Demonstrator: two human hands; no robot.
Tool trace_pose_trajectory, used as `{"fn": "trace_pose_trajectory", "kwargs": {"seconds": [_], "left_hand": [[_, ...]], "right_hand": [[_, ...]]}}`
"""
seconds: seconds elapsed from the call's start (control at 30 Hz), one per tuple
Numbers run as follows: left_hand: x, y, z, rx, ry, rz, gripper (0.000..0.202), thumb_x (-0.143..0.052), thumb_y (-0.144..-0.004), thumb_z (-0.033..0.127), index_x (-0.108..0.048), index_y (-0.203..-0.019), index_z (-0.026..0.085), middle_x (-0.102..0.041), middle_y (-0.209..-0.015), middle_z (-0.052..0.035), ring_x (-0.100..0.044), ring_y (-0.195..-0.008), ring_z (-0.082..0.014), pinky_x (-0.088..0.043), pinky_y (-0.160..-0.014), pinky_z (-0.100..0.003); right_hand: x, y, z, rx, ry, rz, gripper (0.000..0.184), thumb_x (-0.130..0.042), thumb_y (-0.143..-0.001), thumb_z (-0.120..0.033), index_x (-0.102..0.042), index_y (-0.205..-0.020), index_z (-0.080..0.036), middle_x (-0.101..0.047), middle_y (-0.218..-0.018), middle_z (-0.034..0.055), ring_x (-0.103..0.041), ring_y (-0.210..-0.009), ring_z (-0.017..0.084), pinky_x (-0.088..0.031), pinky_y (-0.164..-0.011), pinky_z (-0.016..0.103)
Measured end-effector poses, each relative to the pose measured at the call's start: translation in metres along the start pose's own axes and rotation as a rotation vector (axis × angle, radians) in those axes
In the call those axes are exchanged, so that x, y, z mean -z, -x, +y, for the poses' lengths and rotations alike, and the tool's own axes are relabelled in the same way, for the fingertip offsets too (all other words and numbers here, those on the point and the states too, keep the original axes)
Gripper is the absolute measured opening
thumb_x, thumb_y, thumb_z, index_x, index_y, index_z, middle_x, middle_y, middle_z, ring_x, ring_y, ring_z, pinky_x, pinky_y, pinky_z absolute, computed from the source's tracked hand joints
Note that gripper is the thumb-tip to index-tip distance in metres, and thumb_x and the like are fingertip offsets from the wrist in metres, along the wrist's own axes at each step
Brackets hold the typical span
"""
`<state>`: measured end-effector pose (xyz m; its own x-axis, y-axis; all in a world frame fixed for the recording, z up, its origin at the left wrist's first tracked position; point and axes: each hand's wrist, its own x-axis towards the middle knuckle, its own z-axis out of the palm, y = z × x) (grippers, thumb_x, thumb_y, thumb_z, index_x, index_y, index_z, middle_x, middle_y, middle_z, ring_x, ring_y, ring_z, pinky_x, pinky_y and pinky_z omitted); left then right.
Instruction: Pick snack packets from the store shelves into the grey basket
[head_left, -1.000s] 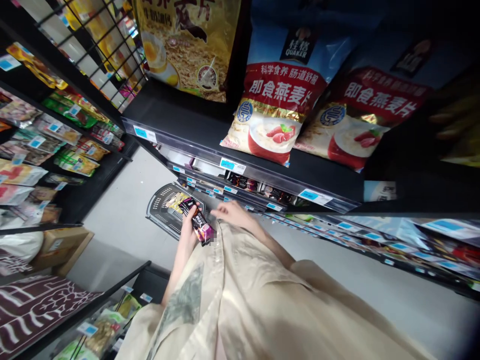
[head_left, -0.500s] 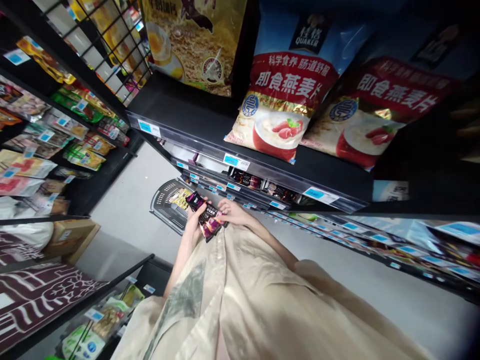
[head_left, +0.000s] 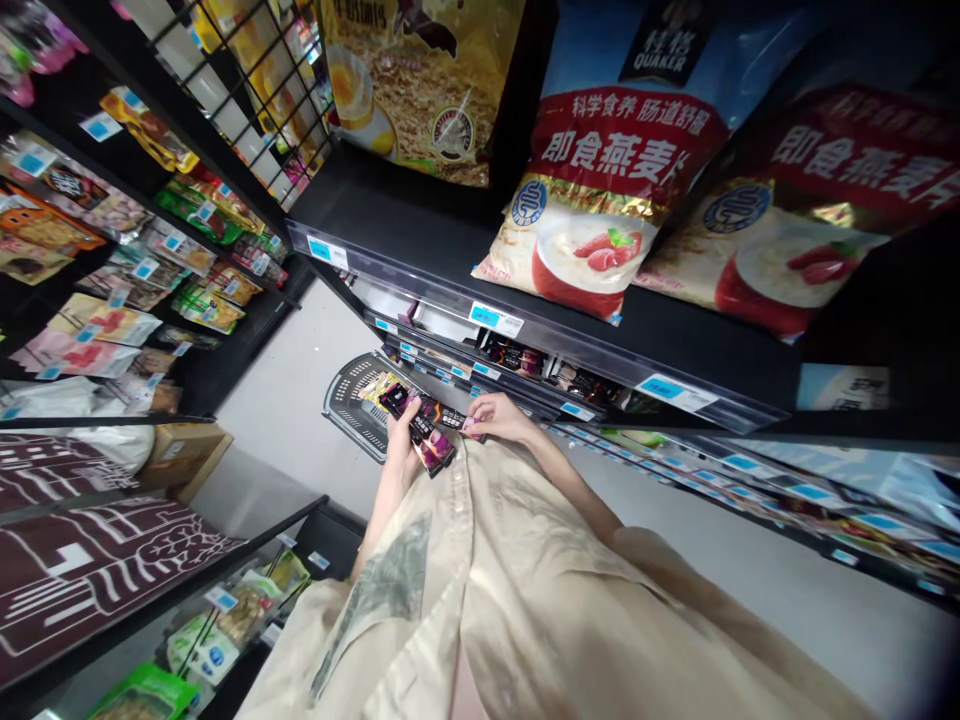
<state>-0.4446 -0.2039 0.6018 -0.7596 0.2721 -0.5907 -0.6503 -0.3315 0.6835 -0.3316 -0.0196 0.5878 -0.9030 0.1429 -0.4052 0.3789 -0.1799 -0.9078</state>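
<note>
My left hand (head_left: 406,446) is closed around a bunch of dark snack bars with purple ends (head_left: 426,432), held low in front of me. My right hand (head_left: 499,417) is just to their right, its fingers pinched on the end of one of the snack bars. Both hands hover over a grey plastic shopping basket (head_left: 354,410) on the floor, which holds a yellow packet (head_left: 383,384). My beige shirt fills the lower middle of the view.
Black store shelves run along the right with blue price tags. Large oat bags (head_left: 600,190) stand on the upper shelf, small dark packets (head_left: 517,357) on a lower one. Snack racks line the left aisle, and a cardboard box (head_left: 180,450) sits on the grey floor.
My right hand has moved from beside the bars onto them and now pinches one. The view has tilted slightly, shifting everything to the right.
</note>
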Motion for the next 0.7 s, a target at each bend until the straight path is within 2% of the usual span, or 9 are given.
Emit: {"fn": "trace_pose_trajectory", "kwargs": {"seconds": [0.17, 0.3, 0.43, 0.53, 0.7], "left_hand": [[0.003, 0.003, 0.001, 0.006, 0.019, -0.066, 0.057, -0.094, -0.067, 0.028, -0.069, -0.118, 0.026, -0.079, -0.098, 0.0001, -0.075, -0.080, -0.0167, -0.059, -0.082, -0.031], [0.006, 0.001, -0.001, 0.064, 0.025, -0.057, 0.055, -0.094, -0.067, 0.025, -0.069, -0.116, 0.026, -0.079, -0.097, -0.0003, -0.076, -0.079, -0.0176, -0.060, -0.083, -0.033], [0.007, 0.000, -0.001, 0.072, 0.016, -0.031, 0.047, -0.094, -0.065, 0.023, -0.069, -0.105, 0.021, -0.079, -0.091, -0.0023, -0.075, -0.076, -0.0187, -0.061, -0.080, -0.034], [0.008, 0.000, 0.000, 0.050, 0.001, -0.064, 0.048, -0.094, -0.065, 0.024, -0.068, -0.105, 0.020, -0.079, -0.093, -0.0027, -0.075, -0.078, -0.0186, -0.061, -0.079, -0.032], [0.009, 0.001, 0.000, 0.026, -0.008, -0.060, 0.053, -0.096, -0.062, 0.025, -0.067, -0.106, 0.022, -0.075, -0.084, 0.0010, -0.072, -0.066, -0.0147, -0.059, -0.066, -0.027]], "right_hand": [[-0.004, -0.003, -0.007, 0.019, 0.045, -0.024, 0.053, -0.096, -0.048, -0.049, -0.059, -0.069, -0.018, -0.057, -0.055, -0.0054, -0.052, -0.050, 0.010, -0.035, -0.048, 0.021], [-0.008, -0.001, -0.013, 0.028, 0.034, -0.014, 0.055, -0.098, -0.046, -0.047, -0.058, -0.070, -0.018, -0.059, -0.058, -0.0045, -0.052, -0.051, 0.009, -0.035, -0.048, 0.020], [-0.014, 0.000, -0.015, 0.005, -0.019, -0.073, 0.055, -0.091, -0.060, -0.058, -0.068, -0.085, -0.015, -0.064, -0.059, -0.0025, -0.055, -0.051, 0.011, -0.040, -0.051, 0.023], [-0.016, -0.003, -0.011, -0.005, -0.026, -0.123, 0.055, -0.084, -0.069, -0.065, -0.074, -0.083, -0.012, -0.063, -0.059, -0.0013, -0.052, -0.051, 0.010, -0.039, -0.051, 0.023], [-0.013, -0.011, -0.002, -0.007, -0.011, -0.030, 0.055, -0.091, -0.057, -0.064, -0.070, -0.073, -0.015, -0.063, -0.059, -0.0012, -0.052, -0.052, 0.011, -0.040, -0.051, 0.023]]}}
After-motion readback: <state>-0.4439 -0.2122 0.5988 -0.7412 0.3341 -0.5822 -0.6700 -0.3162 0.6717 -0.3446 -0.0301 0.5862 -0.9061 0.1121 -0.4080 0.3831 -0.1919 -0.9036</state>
